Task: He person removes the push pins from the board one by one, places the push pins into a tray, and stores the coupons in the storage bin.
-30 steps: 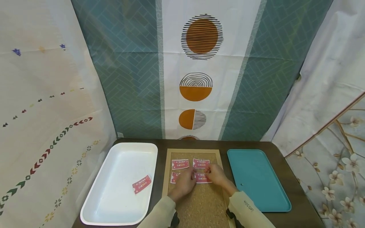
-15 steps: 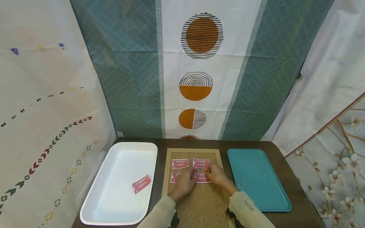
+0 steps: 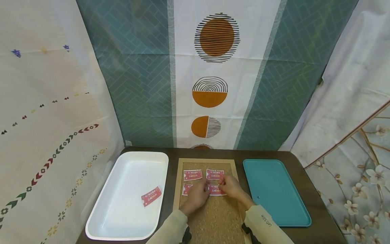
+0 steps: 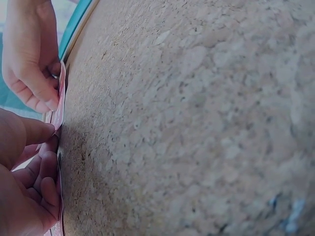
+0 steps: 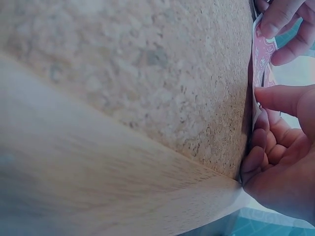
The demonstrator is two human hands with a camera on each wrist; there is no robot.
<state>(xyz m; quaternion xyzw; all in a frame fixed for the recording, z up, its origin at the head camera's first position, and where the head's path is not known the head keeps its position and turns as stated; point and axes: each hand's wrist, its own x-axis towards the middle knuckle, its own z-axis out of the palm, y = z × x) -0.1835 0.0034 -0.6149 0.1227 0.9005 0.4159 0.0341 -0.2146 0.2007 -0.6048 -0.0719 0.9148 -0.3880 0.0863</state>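
Note:
On the framed cork board, red-and-white paper coupons lie in two rows. The upper ones are a left coupon and a right coupon. My left hand partly covers the lower-left coupon and pinches the left end of the lower-right coupon between thumb and finger. At that coupon's right end, my right hand pinches it; in the right wrist view, a tiny shiny dot shows by the thumb. Whether this is a pin I cannot tell.
A deep white tray stands left of the board with one loose coupon in it. To the right lies a teal tray with a tiny dark speck. Both rest on a dark table, with curtains around the back and sides.
Nearly nothing differs. Both hands stay in place at the lower-right coupon, and the view shifts only slightly.

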